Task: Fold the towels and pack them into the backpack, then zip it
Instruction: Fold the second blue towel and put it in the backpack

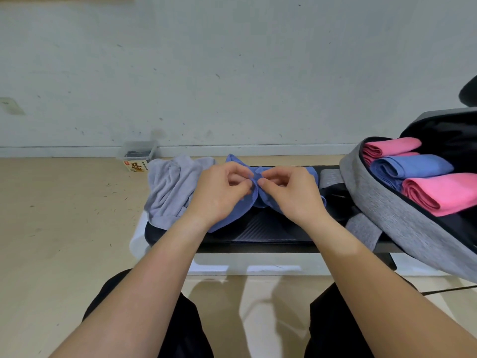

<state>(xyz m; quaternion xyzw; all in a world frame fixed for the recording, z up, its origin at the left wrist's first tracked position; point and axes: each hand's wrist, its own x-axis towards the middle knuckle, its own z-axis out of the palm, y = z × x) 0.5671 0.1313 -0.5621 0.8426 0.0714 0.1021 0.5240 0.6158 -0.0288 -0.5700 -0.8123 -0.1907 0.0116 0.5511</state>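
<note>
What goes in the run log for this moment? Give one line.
step: folding | left hand, right hand: pinching blue towel | grey towel: crumpled beside | backpack: open, three folded towels inside

blue towel [245, 208] bunched up, unfolded, mid-surface. grey towel [167, 187] crumpled just left of it. grey backpack [387, 210] lies open at right, holding far pink towel [392, 146], folded blue towel [413, 165] and near pink towel [444, 192] side by side.

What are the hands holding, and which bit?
Both the left hand and right hand pinch the blue towel at its bunched top edge, fingertips close together.
</note>
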